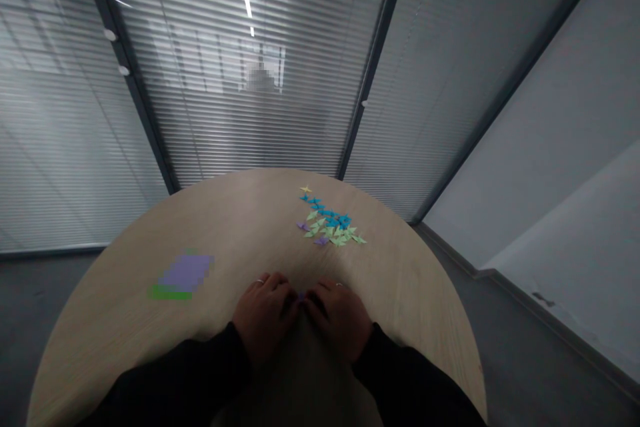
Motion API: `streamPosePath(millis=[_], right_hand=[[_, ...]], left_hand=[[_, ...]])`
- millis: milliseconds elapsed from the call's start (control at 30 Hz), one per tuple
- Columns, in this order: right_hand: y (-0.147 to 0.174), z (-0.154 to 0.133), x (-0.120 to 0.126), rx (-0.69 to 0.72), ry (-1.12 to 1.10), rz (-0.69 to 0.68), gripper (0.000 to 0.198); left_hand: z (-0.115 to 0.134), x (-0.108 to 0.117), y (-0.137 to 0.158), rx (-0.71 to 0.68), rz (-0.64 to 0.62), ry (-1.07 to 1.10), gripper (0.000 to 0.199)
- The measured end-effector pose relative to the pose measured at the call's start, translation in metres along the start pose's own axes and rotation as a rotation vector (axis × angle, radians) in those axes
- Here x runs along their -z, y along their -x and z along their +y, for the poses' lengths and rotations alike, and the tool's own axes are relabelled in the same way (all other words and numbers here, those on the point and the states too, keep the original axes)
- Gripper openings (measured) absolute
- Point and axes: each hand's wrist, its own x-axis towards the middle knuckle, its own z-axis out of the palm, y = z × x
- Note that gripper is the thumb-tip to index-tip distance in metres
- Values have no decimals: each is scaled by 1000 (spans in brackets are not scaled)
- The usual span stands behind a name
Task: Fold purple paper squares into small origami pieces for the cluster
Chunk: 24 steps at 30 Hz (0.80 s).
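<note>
A small piece of purple paper [301,297] shows between my fingertips, low over the near part of the round table. My left hand [267,310] pinches it from the left, fingers curled and a ring on one of them. From the other side my right hand [337,313] closes on it too, also wearing a ring. Most of the paper is hidden by the fingers, so its folded shape cannot be made out. Beyond the hands lies a cluster of folded paper stars: blue ones [338,221], pale green ones [345,235], purple ones [321,240] and a yellow one [305,189].
A stack of purple paper sheets [185,271] with green at its edge lies on the wooden table [240,213] to the left. Behind the table stands a glass partition with blinds [280,127]. A white wall [550,160] is on the right.
</note>
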Motion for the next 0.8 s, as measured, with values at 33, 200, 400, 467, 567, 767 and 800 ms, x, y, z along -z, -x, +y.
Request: streamPosePath(millis=[33, 200, 400, 467, 567, 767, 800], right_hand=[[-1, -2, 1, -3, 21, -12, 21], [-4, -5, 1, -47, 27, 0, 16], [-8, 1, 1, -141, -243, 13, 4], [-10, 4, 0, -184, -332, 24, 5], [-12, 7, -1, -209, -441, 30, 13], [-17, 7, -3, -204, -436, 7, 13], [-17, 7, -2, -190, -417, -1, 13]], left_hand=[[0, 0, 0, -4, 10, 6, 16], [-2, -1, -1, 30, 37, 62, 14], [-5, 1, -4, 116, 56, 135, 10], [-7, 3, -6, 168, 53, 132, 16], [-8, 6, -8, 207, 13, 123, 24], [-7, 14, -12, 189, -47, 110, 28], [-8, 15, -12, 180, -53, 101, 28]])
